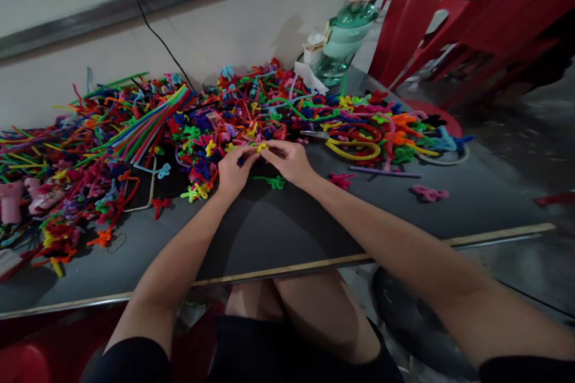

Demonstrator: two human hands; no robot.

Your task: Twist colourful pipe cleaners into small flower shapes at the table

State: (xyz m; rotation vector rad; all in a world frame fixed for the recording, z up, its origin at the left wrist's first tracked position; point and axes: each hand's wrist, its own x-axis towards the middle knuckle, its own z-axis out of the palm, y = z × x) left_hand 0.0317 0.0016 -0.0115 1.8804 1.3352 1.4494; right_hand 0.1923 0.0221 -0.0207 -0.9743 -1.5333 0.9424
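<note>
At the centre we see a small yellow fuzzy piece (262,148) between the fingertips of both hands, above the dark surface (287,230). The right grip (264,148) is nearly closed, thumb and forefinger pinching the piece. The left grip (255,153) has its thumb and forefinger drawn close at the piece's near-left side; we cannot tell whether it also has hold. Just below the hands lies a green fuzzy shape (275,182). Beyond them we note a heaped, many-coloured pile of fuzzy pieces (242,111), with a bundle of straight stems (150,125) on its left part. To the right lie scissors (318,134) with red and yellow handles, a purple stem (386,172) and a pink shape (430,193). Farther back we find a green, figure-topped bottle (345,42), and past it red chairs (406,24).
</note>
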